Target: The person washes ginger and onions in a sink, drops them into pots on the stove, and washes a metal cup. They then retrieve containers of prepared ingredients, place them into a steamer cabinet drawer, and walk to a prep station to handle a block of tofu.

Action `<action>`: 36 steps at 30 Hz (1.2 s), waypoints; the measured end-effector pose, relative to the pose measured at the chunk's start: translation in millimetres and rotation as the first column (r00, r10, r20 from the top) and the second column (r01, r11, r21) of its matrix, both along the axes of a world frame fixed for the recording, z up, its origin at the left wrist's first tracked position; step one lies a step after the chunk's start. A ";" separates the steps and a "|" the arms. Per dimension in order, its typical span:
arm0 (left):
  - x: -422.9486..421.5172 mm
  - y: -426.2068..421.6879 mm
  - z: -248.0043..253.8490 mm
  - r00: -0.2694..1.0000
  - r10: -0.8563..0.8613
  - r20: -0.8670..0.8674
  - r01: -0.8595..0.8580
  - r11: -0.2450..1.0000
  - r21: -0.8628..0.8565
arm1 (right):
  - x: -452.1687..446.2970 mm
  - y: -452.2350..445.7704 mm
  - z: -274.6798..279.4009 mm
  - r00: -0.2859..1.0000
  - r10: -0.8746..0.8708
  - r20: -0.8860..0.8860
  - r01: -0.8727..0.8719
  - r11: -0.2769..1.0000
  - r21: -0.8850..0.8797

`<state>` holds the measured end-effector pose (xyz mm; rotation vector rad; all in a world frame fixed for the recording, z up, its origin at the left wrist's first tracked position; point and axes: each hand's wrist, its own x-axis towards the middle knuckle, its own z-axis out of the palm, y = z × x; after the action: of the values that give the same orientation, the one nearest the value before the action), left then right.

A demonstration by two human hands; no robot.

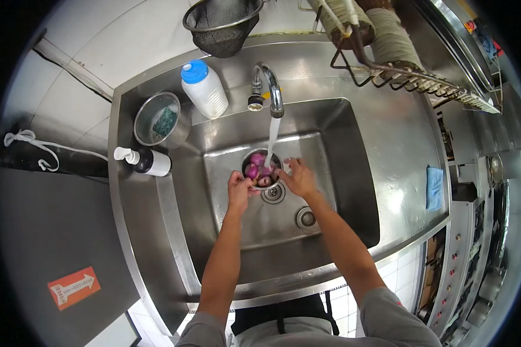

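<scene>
- A metal bowl [262,151] sits between the hands, inside the sink [228,211], and holds several purple onions [252,171].
- The left hand [239,188] pinches the bowl's near left edge, its fingers curled in at the rim.
- The right hand [298,178] is at the bowl's right side, fingers bent and slightly apart; whether it grips the rim or an onion, I cannot tell.
- Just beyond the hands, the faucet [276,104] runs a stream of water [274,134] down into the bowl.
- Far to the left of the left hand, a metal pot [182,128] contains a green sponge [165,121].
- Near that pot, also left of the hands, stand a pump bottle [156,163] and a white bottle with a blue cap [207,95]; their contents are hidden.
- Well right of the right hand, a blue cloth [434,188] lies on the counter [402,168].
</scene>
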<state>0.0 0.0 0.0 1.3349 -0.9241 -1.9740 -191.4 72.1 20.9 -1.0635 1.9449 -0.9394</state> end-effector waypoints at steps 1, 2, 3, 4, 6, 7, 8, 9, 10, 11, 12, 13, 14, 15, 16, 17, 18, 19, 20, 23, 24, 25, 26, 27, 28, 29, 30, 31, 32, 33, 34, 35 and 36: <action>-5.7 3.7 -1.7 0.999 0.039 -0.027 -0.039 0.999 0.007 | 1.6 -6.9 25.9 0.967 0.076 -0.245 -0.084 0.996 -0.022; -11.0 7.6 -3.9 0.995 0.084 -0.056 -0.083 0.996 0.019 | 1.2 -14.9 45.2 0.866 0.148 -0.477 -0.179 0.984 -0.020; 2.9 -9.9 -10.0 0.995 0.099 -0.032 -0.099 0.995 -0.006 | 14.4 -42.8 47.8 0.876 0.151 -0.458 -0.193 0.980 -0.047; 0.6 -13.3 -14.6 0.996 0.089 0.000 -0.089 0.995 -0.051 | 11.1 -59.1 56.7 0.855 0.252 -0.454 -0.223 0.968 0.117; -2.8 -5.8 -37.0 0.996 0.078 -0.039 -0.080 0.995 -0.067 | 6.5 -73.7 70.0 0.853 0.323 -0.410 -0.205 0.930 0.306; -0.3 -4.0 -34.7 0.996 0.083 -0.035 -0.086 0.994 -0.064 | 7.9 -72.0 52.8 0.853 0.329 -0.406 -0.212 0.928 0.307; 1.4 -3.7 -31.3 0.998 0.066 -0.007 -0.066 0.994 -0.091 | 9.9 -70.4 27.7 0.889 0.187 -0.418 -0.182 0.982 0.054; -0.3 -3.1 -26.0 0.999 0.048 0.018 -0.046 0.992 -0.116 | 10.2 -68.8 5.4 0.918 0.045 -0.394 -0.134 0.970 -0.203; -3.1 0.0 -19.6 0.998 0.053 0.015 -0.051 0.992 -0.115 | 14.8 -61.5 -6.1 0.917 0.050 -0.397 -0.140 0.970 -0.201; -7.1 3.6 -11.9 0.996 0.067 0.052 -0.059 0.988 -0.145 | 23.2 -50.3 -15.2 0.931 -0.046 -0.362 -0.029 0.979 -0.200; -11.8 5.0 -6.2 0.993 0.082 0.090 -0.065 0.982 -0.180 | 31.0 -44.4 -23.6 0.934 -0.146 -0.325 0.084 0.977 -0.198; -16.7 7.0 -5.0 0.992 0.084 0.090 -0.066 0.981 -0.185 | 38.6 -43.9 -34.3 0.935 -0.146 -0.323 0.082 0.976 -0.203; -22.3 11.9 -4.8 0.943 0.006 0.333 0.138 0.903 -0.407 | 47.4 -42.7 -46.1 0.946 -0.320 0.042 0.323 0.938 -0.123; -30.2 18.1 -5.4 0.828 -0.004 0.561 0.371 0.754 -0.542 | 53.3 -39.4 -53.1 0.792 -0.482 0.376 0.505 0.862 0.041; -38.6 22.7 21.5 0.729 0.043 0.683 0.537 0.584 -0.609 | 55.5 -35.9 -55.4 0.628 -0.513 0.585 0.531 0.832 0.160; -45.9 25.0 19.9 0.731 0.042 0.681 0.535 0.584 -0.610 | 56.3 -35.4 -58.8 0.630 -0.514 0.582 0.532 0.832 0.159; -51.3 27.2 17.9 0.670 0.049 0.740 0.624 0.502 -0.598 | 56.9 -34.0 -70.4 0.346 -0.455 0.821 0.579 0.792 0.195; -56.0 28.7 14.9 0.607 0.065 0.792 0.705 0.415 -0.575 | 56.1 -33.4 -82.5 0.019 -0.324 0.946 0.608 0.755 0.246; -58.5 32.2 11.3 0.531 0.042 0.847 0.796 0.317 -0.515 | 50.9 -33.2 -94.7 -0.009 -0.296 0.955 0.642 0.730 0.232; -68.6 36.2 8.8 0.407 0.047 0.912 0.911 0.059 -0.409 | 61.6 -20.3 -188.4 0.200 -0.059 0.978 0.721 0.685 -0.106; -74.2 35.2 4.1 0.398 0.103 0.911 0.917 -0.015 -0.399 | 54.2 -20.9 -231.4 0.070 -0.026 0.997 0.731 0.681 -0.034; -75.2 29.0 -2.6 0.396 0.101 0.913 0.918 -0.008 -0.397 | 50.2 -15.8 -216.3 0.068 -0.029 0.997 0.728 0.685 -0.030; -77.0 21.0 -9.6 0.408 0.111 0.906 0.913 -0.041 -0.406 | 49.9 -9.6 -174.1 0.026 0.067 0.997 0.701 0.710 -0.066; -79.2 12.6 -16.1 0.420 0.119 0.900 0.907 -0.075 -0.414 | 51.7 -6.5 -134.4 -0.020 0.161 0.987 0.676 0.729 -0.105; -77.0 -0.1 -23.5 0.439 0.042 0.897 0.898 0.005 -0.440 | 51.7 -9.3 -114.5 -0.211 -0.106 0.972 0.642 0.735 0.219; -71.8 -9.5 -23.6 0.440 0.037 0.897 0.898 0.007 -0.440 | 46.3 -8.4 -122.2 -0.210 -0.111 0.971 0.642 0.734 0.223; -65.6 -18.5 -16.3 0.431 0.032 0.902 0.901 0.045 -0.432 | 37.3 -6.3 -133.1 -0.066 -0.188 0.980 0.591 0.784 0.190; -60.8 -23.7 -9.7 0.422 0.027 0.906 0.902 0.084 -0.423 | 36.2 -7.3 -126.3 0.084 -0.249 0.965 0.530 0.831 0.168; -58.3 -24.8 -2.9 0.410 0.027 0.912 0.906 0.107 -0.410 | 35.7 -3.7 -118.8 0.098 -0.235 0.967 0.534 0.833 0.148; -55.8 -23.9 -10.8 0.409 0.018 0.912 0.906 0.109 -0.409 | 33.0 0.6 -126.0 0.097 -0.244 0.965 0.535 0.830 0.156; -53.8 -23.1 -21.3 0.464 0.068 0.883 0.881 0.066 -0.468 | 26.2 4.4 -131.6 0.152 -0.335 0.930 0.489 0.843 0.224; -52.0 -23.6 -29.0 0.520 0.119 0.846 0.850 0.017 -0.526 | 19.5 7.3 -136.3 0.212 -0.416 0.884 0.446 0.847 0.291; -48.1 -23.7 -35.1 0.524 0.114 0.844 0.848 0.019 -0.529 | 15.6 11.9 -140.6 0.213 -0.447 0.869 0.430 0.841 0.327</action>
<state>-48.1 -23.7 -35.1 0.8597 -2.7204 -0.3628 -175.8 84.0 -119.7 0.2269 1.1690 -1.4127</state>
